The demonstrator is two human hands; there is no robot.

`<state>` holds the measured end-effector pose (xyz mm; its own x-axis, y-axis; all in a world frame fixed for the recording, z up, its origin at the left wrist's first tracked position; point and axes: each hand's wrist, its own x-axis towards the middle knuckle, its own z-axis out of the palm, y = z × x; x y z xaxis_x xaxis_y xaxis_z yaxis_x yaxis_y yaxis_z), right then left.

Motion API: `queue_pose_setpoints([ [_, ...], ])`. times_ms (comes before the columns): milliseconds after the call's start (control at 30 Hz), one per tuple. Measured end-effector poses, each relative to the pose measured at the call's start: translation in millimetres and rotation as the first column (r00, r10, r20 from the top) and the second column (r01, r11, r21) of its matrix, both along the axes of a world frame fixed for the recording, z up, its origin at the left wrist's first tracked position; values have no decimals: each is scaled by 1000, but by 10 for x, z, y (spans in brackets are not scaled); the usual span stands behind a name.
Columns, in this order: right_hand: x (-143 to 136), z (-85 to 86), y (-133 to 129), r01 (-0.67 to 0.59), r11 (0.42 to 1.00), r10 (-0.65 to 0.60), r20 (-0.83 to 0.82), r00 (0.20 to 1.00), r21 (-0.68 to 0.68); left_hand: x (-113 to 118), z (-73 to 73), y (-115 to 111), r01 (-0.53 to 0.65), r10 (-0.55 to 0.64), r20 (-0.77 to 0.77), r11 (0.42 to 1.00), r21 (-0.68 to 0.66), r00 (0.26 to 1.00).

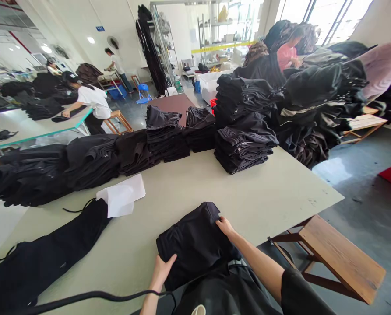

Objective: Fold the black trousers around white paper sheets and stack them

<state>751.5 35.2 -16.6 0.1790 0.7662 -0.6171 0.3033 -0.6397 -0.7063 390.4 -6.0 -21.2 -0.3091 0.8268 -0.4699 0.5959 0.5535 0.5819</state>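
Note:
A folded pair of black trousers lies at the near edge of the table, right in front of my body. My left hand grips its left edge, thumb on top and fingers mostly hidden. On the upper right edge, my right hand pinches the cloth between thumb and fingers. To the left, another black garment with drawstrings is spread long across the table. White paper sheets rest by its upper end.
Folded dark garments are stacked along the far side of the pale table, with a dark row further left. A wooden bench stands at the right. A black cable crosses the lower left. Other people work in the background.

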Motion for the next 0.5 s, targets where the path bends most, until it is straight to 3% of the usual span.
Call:
queue_pose_setpoints([
  [100, -59, -20, -219, -93, 995, 87, 199, 976, 19, 120, -34, -93, 6, -12, -119, 999, -50, 993],
  [167, -68, -58, -387, -168, 986, 157, 325, 933, 7, 124, -31, -81, 29, -35, -97, 998, -58, 995],
  [233, -26, -86, -496, -155, 988, 143, 334, 931, 9, 82, -14, -42, 73, -73, -10, 997, -26, 997],
  [367, 160, -41, -517, -16, 999, 18, 40, 999, -44, -30, 18, -34, 81, -84, 74, 996, 44, 994],
  [500, 253, 74, -514, 5, 990, -42, -260, 965, -142, -131, 2, -125, 4, -6, 144, 1000, 17, 990],
])
